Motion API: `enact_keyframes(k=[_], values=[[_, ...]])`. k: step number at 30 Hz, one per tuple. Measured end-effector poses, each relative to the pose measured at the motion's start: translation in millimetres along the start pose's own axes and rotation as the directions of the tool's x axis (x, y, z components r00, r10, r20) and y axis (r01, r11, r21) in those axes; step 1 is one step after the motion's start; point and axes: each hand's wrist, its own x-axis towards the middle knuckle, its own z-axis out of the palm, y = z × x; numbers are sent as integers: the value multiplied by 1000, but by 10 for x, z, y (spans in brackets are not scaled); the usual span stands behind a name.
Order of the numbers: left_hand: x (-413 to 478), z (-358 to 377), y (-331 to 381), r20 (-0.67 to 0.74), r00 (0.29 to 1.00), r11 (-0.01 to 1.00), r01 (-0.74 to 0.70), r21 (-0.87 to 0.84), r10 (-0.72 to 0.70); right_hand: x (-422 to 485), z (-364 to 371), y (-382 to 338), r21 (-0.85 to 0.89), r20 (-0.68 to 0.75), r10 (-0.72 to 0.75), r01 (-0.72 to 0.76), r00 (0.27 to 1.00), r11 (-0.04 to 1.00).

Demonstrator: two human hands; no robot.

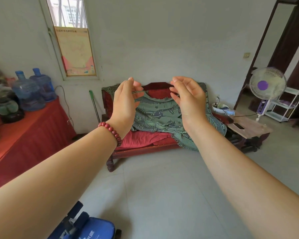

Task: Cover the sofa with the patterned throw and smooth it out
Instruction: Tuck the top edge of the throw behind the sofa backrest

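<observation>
**Left of the sofa.** Table under a red cloth (33, 128), carrying two blue water bottles (27, 94). A green-handled mop (94, 104) leans on the wall just beside the sofa's left arm.

**Left hand** (126, 99). Raised in the air in front of the sofa and well short of it, with a red bead bracelet (110, 132) at the wrist. The fingers are loosely curved and hold nothing.

**Sofa** (145, 150). Dark red wooden frame, set against the far wall.

**Patterned throw** (160, 116). Green, with animal figures. It lies on the sofa already, but bunched. It hangs from the backrest, sags at the centre so the red back shows, and bares the red seat cushion (141, 138) at the left. On the right its fringe spills towards the floor.

**Right hand** (188, 97). Level with the left, palm facing it, fingers relaxed and empty.

**Right of the sofa.** Low wooden table (248, 128) with a phone (238, 125) on it. Beyond that stand a fan (267, 83) and a white rack (286, 104).

**Step in hand.** Judged as the approach, since neither hand touches the cloth.

**Next move calls for.** Closing the gap to the sofa, then a pinch on the throw's upper edge with each hand, set wide apart. A lift and a pull leftward would cover the bare seat, and flat palms would press out the folds afterwards.
</observation>
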Motion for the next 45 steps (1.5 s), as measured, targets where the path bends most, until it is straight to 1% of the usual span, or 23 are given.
enact_keyframes(k=[5,10,16,20,26,29,32,37,45], values=[[810,215,-398,-10,1000,1000,13,1,-13,766,-15,521,-3,-3,11,-11,1000,1000],[1781,444,-814,10,1000,1000,8,18,-8,1690,46,1076,-17,-7,6,-6,1000,1000],[3063,644,-1191,79,997,999,4,41,-7,2846,197,1657,-21,-51,12,-13,999,1000],[3752,769,-1439,74,997,999,17,44,-20,3470,252,2045,-14,-78,23,-24,997,1000],[4692,950,-1947,39,998,997,44,57,-46,4343,278,2696,2,-75,57,-57,996,998],[5259,1119,-2245,10,998,997,65,46,-66,4911,248,3079,2,-63,67,-67,996,998],[5827,1349,-2498,-5,999,997,53,54,-52,5545,240,3412,4,-50,85,-85,995,996],[6706,1679,-2841,-31,998,998,53,36,-52,6500,280,3909,15,8,102,-102,995,995],[7865,1689,-3370,-131,988,996,85,35,-80,7598,518,4719,6,43,177,-177,983,984]])
